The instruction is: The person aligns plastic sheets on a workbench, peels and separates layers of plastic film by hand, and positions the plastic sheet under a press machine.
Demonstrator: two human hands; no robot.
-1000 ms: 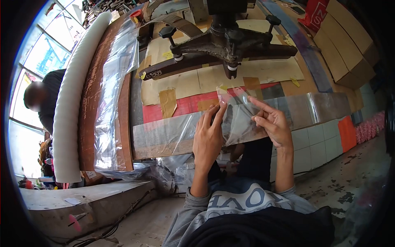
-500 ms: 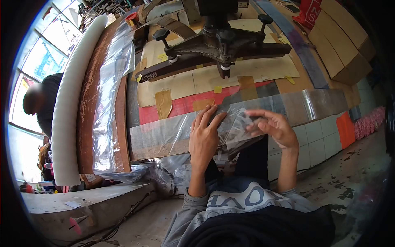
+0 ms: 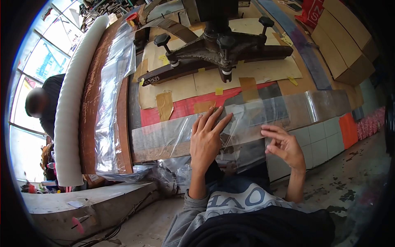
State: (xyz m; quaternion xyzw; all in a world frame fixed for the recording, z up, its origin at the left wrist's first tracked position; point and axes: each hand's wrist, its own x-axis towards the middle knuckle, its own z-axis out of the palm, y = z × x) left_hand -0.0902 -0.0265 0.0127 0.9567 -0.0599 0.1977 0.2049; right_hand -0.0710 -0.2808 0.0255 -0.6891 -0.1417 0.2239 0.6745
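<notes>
Hands, two, by my remote view: left hand [image 3: 205, 144], fingers spread; right hand [image 3: 289, 149], half-curled, whether pinching I cannot tell. Table [image 3: 307, 83], large, ahead. Clear strip [image 3: 298, 109], long axis left-to-right along its near edge. Loose film [image 3: 245, 123], smallest: touched by the left hand, the nearer; ahead-left of the right.

A long, thick white padded roll [image 3: 70, 111] runs lengthwise. Just left of the roll, partly hidden by it, is a person in dark clothing [image 3: 51, 101]; bright glass window panes [image 3: 50, 55] stand left of it too. Well to the roll's right: brown cardboard boxes [image 3: 343, 45], a red bag with white lettering [image 3: 311, 14], a flat orange sheet [image 3: 348, 131] and a fluffy pink bundle [image 3: 371, 123].
</notes>
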